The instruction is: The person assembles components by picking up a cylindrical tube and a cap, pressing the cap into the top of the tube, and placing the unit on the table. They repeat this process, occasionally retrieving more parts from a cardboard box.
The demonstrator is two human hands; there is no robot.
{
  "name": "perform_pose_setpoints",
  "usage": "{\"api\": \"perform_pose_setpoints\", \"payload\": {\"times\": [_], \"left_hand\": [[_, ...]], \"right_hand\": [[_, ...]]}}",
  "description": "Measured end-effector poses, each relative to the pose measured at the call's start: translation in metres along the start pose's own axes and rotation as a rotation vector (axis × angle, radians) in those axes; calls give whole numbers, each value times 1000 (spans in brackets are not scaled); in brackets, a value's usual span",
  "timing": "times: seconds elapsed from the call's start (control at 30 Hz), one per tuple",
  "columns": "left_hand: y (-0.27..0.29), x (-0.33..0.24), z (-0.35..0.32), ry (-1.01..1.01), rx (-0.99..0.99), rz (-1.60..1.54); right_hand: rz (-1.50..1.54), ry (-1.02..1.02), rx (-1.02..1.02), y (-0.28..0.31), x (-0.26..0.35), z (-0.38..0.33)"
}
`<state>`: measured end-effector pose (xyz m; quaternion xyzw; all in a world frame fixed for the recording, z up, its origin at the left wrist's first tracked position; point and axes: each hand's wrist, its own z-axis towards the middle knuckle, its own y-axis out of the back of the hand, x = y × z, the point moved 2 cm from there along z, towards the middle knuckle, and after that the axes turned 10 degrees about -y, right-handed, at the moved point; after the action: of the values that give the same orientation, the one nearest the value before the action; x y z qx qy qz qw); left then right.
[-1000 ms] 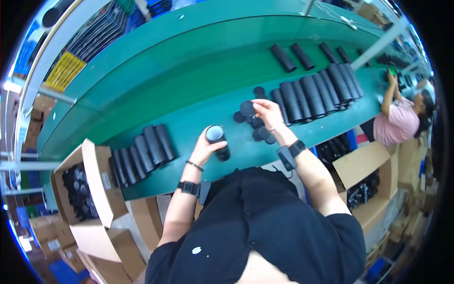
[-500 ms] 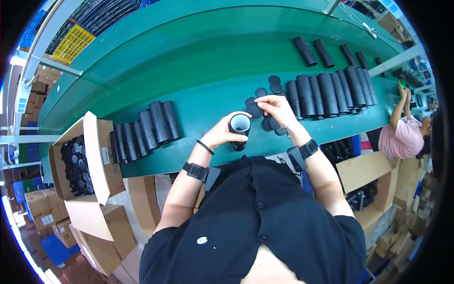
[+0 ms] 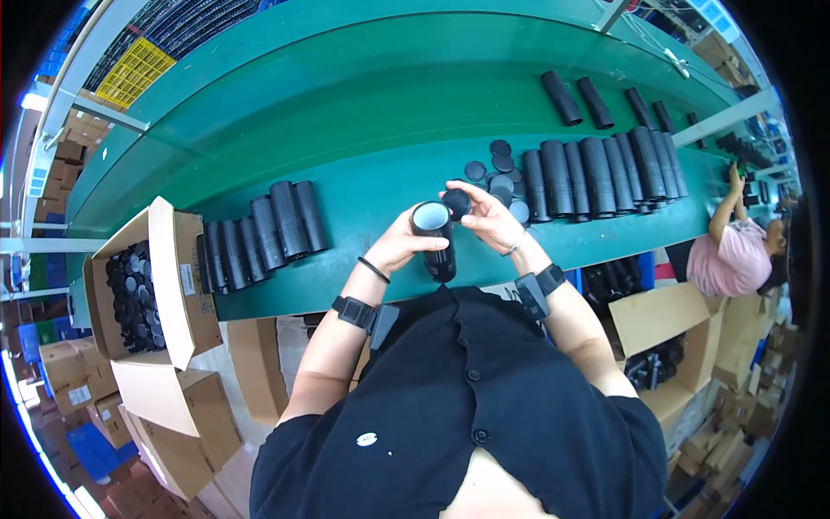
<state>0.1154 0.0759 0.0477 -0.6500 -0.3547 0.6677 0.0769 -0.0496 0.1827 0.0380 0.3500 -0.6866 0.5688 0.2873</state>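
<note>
My left hand (image 3: pixel 406 244) is wrapped round a black cylindrical tube (image 3: pixel 440 261), whose pale open end faces up toward me. Between the fingers of my right hand (image 3: pixel 497 222) is a round black disc-shaped cap (image 3: pixel 456 203), held just right of the tube's mouth. A small gap or a touch between cap and rim: I cannot tell which. Beyond my right hand several loose black caps (image 3: pixel 502 162) lie scattered on the green bench. To their right a row of black ribbed tubes (image 3: pixel 595 176) lies side by side.
Another row of black tubes (image 3: pixel 270 227) lies on the left of the green bench (image 3: pixel 372 182). An open carton of caps (image 3: pixel 184 290) stands at its left end. More tubes (image 3: pixel 562 98) lie on the far belt. A co-worker (image 3: pixel 742 251) works at the far right, near another open carton (image 3: pixel 661 316).
My right hand has picked up a cap from the scattered ones and brought it left and nearer, beside the tube's mouth. The left hand still holds the tube.
</note>
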Motion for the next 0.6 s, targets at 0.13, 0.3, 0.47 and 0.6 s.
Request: {"api": "perform_pose_setpoints", "payload": {"times": [0.13,0.3,0.47,0.6], "left_hand": [[16,13,9,-130,-211,133],[21,21,7,-145,-210,608],[24,40,7,-211,-153,773],[20,39,9,-295,-122,978]], "right_hand": [[65,-23,-121,9,14,-2],[-509,-69,-143,5,21,-9],[-950,87,-168,-26,31,-3],[-1233,192,-183,-34,26,4]]}}
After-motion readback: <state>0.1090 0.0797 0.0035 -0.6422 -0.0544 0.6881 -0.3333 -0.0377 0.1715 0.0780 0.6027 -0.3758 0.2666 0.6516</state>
